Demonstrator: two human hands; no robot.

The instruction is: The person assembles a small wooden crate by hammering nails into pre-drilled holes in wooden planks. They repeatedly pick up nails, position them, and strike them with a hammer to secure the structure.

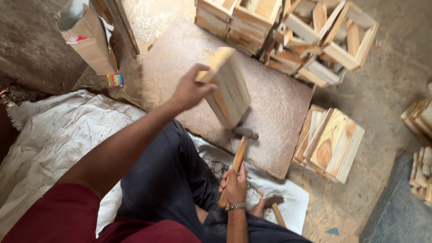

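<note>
left hand (191,92) grip closed round a small wooden crate (228,87), lifted tilted over the board (270,103); right hand (235,186) grip wrapped on the hammer (240,150); risk: crate twists or head clips fingers.

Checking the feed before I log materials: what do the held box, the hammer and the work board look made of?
Box in the left hand: bare pale wood, grain visible, unfinished. Hammer in the right hand: dark, probably metal head on a plain wooden handle. Board: brownish, scuffed sheet, maybe plywood or hardboard.
</note>
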